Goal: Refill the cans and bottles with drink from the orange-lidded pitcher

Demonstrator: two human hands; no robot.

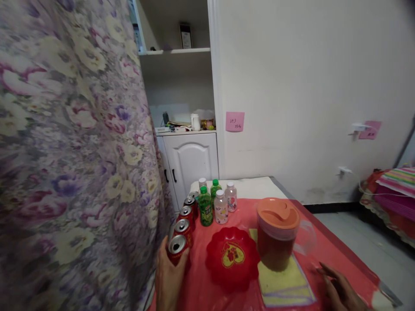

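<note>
My left hand (170, 274) is wrapped round the nearest red can (177, 250), which stands upright with a dark opening in its top. Behind it, several more cans (183, 231) form a row along the table's left side. My right hand (340, 287) is low at the right, partly cut off by the frame, fingers apart and nothing in them. Nearest to it is a pitcher (277, 233) with an orange lid and dark contents, on a folded yellow cloth (285, 285). Between the hands lies a red scalloped plate (217, 259) with a gold heart design.
Green-capped bottles (205, 207) and white-capped bottles (221, 207) stand behind the plate. A red cloth (337, 255) covers most of the table. A floral curtain (81, 151) hangs close on the left. A white cabinet (194, 162) and a wall (308, 86) stand behind.
</note>
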